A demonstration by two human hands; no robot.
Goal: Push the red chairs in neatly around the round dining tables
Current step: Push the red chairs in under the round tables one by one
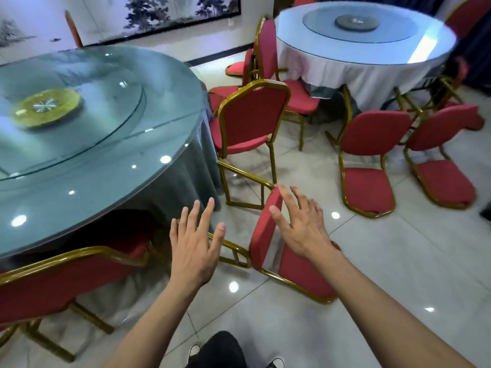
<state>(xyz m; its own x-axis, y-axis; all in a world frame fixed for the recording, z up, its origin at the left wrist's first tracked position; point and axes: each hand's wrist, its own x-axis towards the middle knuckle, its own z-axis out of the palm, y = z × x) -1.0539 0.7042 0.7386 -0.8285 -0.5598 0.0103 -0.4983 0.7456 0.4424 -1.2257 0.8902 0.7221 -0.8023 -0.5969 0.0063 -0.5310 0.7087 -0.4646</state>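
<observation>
- While both hands hover spread and empty, the left hand [195,245] hangs palm-down over the gap beside the green-draped round tabletop [148,144], and the right hand [300,224] reaches over a tipped-over red padded chair with a gold metal frame [268,235], index finger near its top edge; contact I cannot tell.
- That fallen chair lies on the glossy tiled floor [398,261], just off the green tabletop's skirt, its legs pointing toward the table.
- Two more toppled red chairs [372,160] lie near the white-clothed round tabletop [353,62]; an upright red chair with gold trim [252,115] stands beside the green cloth.
- Handling, by my read: a banquet chair like this looks stiff and moderately light, the tubular frame rigid, the padding soft and a poor place to grip.
- Best hold seems the gold rim of the backrest with one hand and the seat's frame edge with the other, to right it.
- Polished tile should let the legs slide easily, maybe too easily; a slow push guards against ramming the tabletop's hanging cloth.
</observation>
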